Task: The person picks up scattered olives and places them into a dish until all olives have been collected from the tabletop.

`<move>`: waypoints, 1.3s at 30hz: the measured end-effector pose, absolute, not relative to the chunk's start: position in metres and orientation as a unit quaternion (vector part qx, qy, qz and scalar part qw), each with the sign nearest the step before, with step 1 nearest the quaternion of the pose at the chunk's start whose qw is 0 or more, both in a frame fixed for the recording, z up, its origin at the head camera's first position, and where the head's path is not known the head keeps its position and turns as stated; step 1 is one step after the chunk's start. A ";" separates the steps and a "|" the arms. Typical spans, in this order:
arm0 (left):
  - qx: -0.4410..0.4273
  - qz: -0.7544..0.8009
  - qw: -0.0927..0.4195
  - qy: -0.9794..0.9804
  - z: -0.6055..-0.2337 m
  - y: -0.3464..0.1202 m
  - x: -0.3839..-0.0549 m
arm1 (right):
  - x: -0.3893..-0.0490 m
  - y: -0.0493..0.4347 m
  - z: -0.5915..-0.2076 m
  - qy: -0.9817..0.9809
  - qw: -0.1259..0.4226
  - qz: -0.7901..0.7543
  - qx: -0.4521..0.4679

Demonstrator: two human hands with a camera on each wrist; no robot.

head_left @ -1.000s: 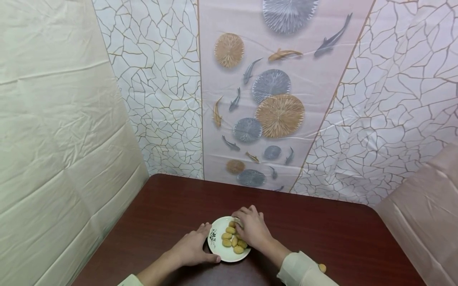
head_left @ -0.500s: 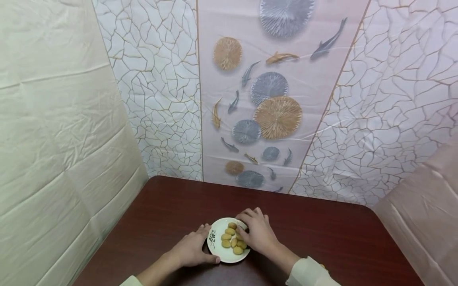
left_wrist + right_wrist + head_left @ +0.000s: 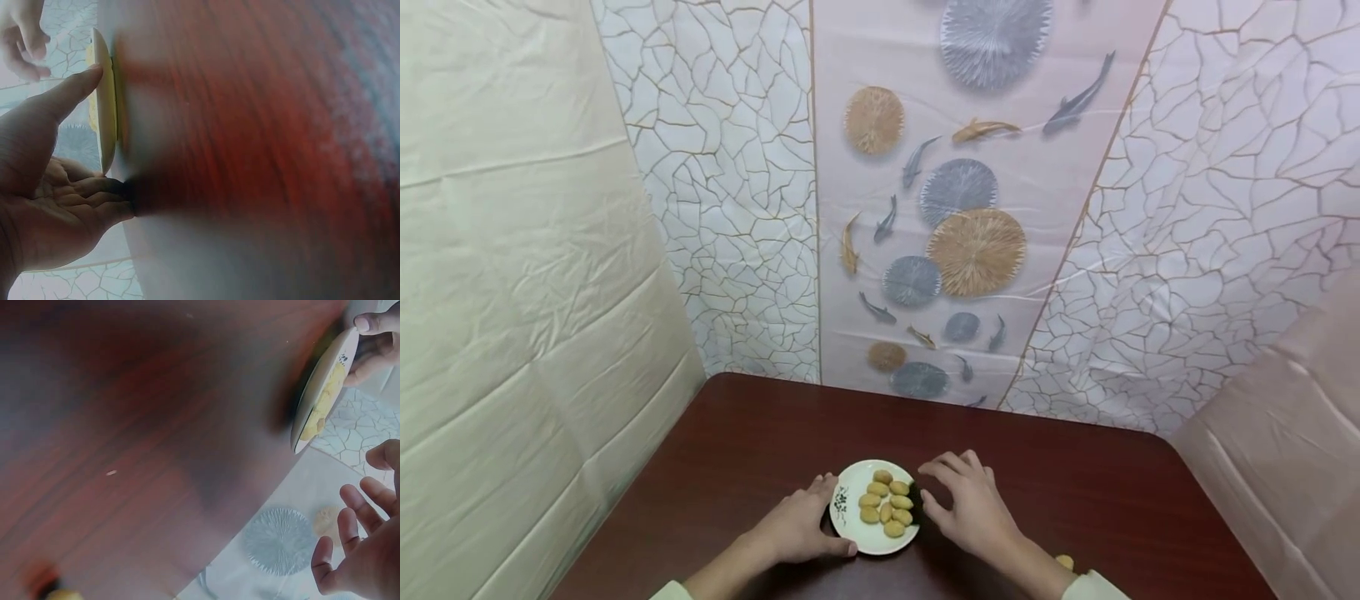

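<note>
A white plate [image 3: 850,525] with a dark floral print holds several small oval yellow-brown pieces [image 3: 869,515]. My left hand [image 3: 797,523] steadies the plate at its left side, thumb at the near rim and fingers at the far-left edge. From the left wrist, the thumb presses the rim [image 3: 107,119] while the fingers lie by the opposite edge, close to the tabletop. Just right of the plate, my right hand [image 3: 970,508] hovers with loosely bent, parted fingers and nothing between them. A dark patch [image 3: 915,503] shows at the plate's right rim, beside that hand.
Another yellow-brown piece [image 3: 1064,562] lies on the dark red table [image 3: 760,442], beside the right forearm. A small pale speck [image 3: 111,472] is on the tabletop in the right wrist view. Patterned cloth walls [image 3: 745,208] stand behind and on both sides.
My right hand has drawn back rightward from over the plate, uncovering the pieces on its right side. The left hand has kept its place on the plate.
</note>
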State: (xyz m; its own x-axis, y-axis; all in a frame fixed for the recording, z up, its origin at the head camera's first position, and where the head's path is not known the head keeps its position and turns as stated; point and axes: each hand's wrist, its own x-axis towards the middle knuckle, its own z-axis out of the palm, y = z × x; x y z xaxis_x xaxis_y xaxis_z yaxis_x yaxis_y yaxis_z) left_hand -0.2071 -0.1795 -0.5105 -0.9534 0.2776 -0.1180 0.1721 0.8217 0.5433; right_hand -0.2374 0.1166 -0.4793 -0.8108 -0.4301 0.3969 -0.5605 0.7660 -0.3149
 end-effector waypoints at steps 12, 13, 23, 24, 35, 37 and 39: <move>0.118 0.269 0.091 0.951 -0.508 -0.178 -0.204 | -0.210 0.167 -0.480 -0.908 0.270 0.175 0.267; 0.118 0.268 0.090 0.952 -0.508 -0.178 -0.204 | -0.208 0.172 -0.480 -0.907 0.279 0.170 0.267; 0.118 0.272 0.097 0.950 -0.509 -0.180 -0.204 | -0.198 0.204 -0.485 -0.933 0.241 0.150 0.221; 0.120 0.271 0.097 0.950 -0.509 -0.180 -0.204 | -0.198 0.206 -0.486 -0.934 0.239 0.149 0.220; 0.123 0.273 0.087 0.950 -0.509 -0.179 -0.205 | -0.198 0.229 -0.496 -0.942 0.233 0.139 0.197; 0.123 0.271 0.087 0.951 -0.509 -0.179 -0.205 | -0.199 0.234 -0.498 -0.944 0.227 0.138 0.195; 0.123 0.271 0.087 0.951 -0.509 -0.179 -0.205 | -0.199 0.239 -0.499 -0.948 0.214 0.138 0.189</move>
State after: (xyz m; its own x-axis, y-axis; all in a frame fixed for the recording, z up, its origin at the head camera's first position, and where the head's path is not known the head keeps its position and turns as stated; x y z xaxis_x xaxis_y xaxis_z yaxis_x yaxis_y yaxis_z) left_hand -0.2051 -0.1791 -0.5090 -0.9543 0.2820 -0.0989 0.1874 0.8225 0.5370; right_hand -0.1991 0.2385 -0.4992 -0.8368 -0.2999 0.4581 -0.4180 0.8903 -0.1808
